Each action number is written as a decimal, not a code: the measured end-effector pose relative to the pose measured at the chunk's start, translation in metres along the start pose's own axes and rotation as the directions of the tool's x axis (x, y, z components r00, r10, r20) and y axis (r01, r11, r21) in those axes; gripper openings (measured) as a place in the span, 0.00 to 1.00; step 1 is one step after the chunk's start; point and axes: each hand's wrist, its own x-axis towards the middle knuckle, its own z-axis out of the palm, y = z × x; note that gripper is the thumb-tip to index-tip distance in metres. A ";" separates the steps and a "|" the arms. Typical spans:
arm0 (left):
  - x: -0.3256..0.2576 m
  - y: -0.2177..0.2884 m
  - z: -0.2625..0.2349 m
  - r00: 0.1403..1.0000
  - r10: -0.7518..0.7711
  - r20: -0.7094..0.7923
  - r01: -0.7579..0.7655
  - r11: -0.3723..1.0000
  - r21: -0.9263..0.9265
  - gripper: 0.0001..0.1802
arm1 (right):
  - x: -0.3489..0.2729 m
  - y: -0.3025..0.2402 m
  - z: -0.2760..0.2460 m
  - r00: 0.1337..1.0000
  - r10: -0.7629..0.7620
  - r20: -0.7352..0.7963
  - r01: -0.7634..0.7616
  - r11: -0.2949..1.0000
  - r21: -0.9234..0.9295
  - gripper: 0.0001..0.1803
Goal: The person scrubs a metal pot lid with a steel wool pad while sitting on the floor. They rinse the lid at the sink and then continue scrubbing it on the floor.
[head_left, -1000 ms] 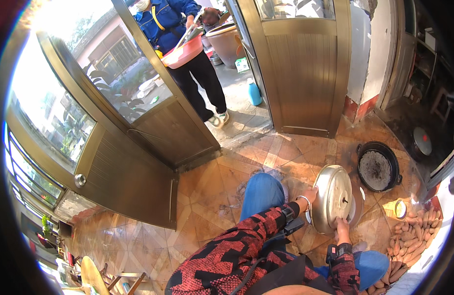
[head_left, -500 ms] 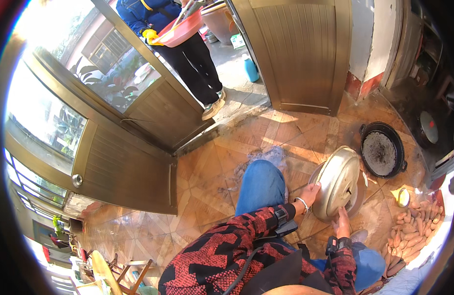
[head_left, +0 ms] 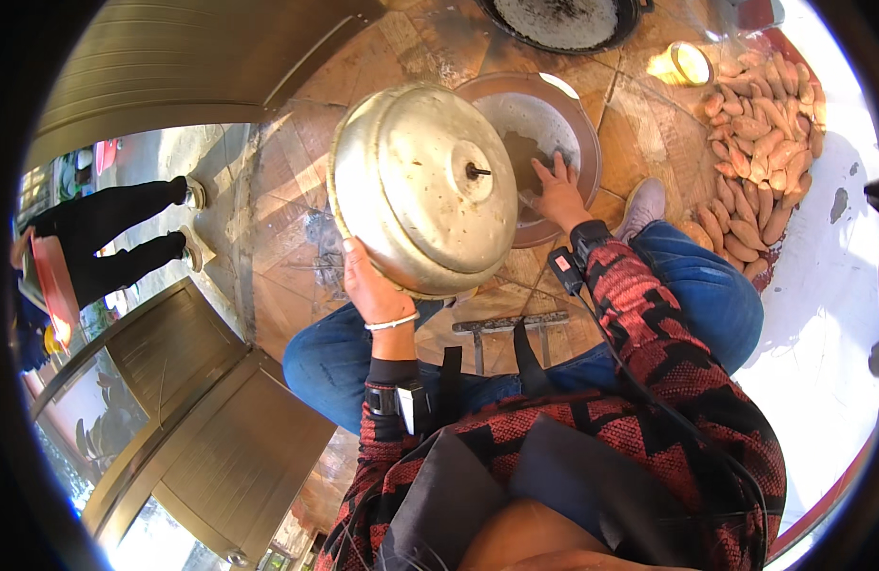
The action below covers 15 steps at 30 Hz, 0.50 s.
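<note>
A large domed metal pot lid (head_left: 416,181) with a short dark stub at its centre is held up by my left hand (head_left: 375,287), which grips the lower left rim. Just right of it, a brown basin (head_left: 593,157) stands on the tiles, its left side partly covered by the lid. My right hand (head_left: 559,195) reaches into the basin from its near side, fingers spread and holding nothing. The basin's inside looks pale grey with a brownish patch; whether that is water I cannot tell.
Beyond the basin sits a black two-handled pan (head_left: 554,21). A yellow cup (head_left: 689,65) and a heap of sweet potatoes (head_left: 768,143) lie to the right. Between my knees is a metal bar with legs (head_left: 511,324). At left, a person (head_left: 97,224) holds a pink basin (head_left: 55,276) by the doorway.
The view has turned, bringing the basin nearer the middle. My right hand has let go of the lid and reached into the basin, while my left has moved the lid leftward off it.
</note>
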 end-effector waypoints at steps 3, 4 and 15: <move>-0.002 0.001 -0.002 1.000 0.008 0.024 -0.007 1.000 -0.018 0.26 | 0.003 0.001 0.012 0.982 -0.114 0.151 0.142 0.972 -0.187 0.38; -0.002 0.002 -0.004 0.998 0.038 0.049 -0.036 0.999 -0.038 0.25 | 0.006 0.006 0.018 0.969 -0.160 0.189 0.204 0.949 -0.242 0.35; 0.018 -0.028 -0.016 0.997 0.006 0.076 -0.015 0.992 0.123 0.26 | 0.059 0.036 0.023 0.987 -0.135 -0.093 0.092 0.926 -0.366 0.19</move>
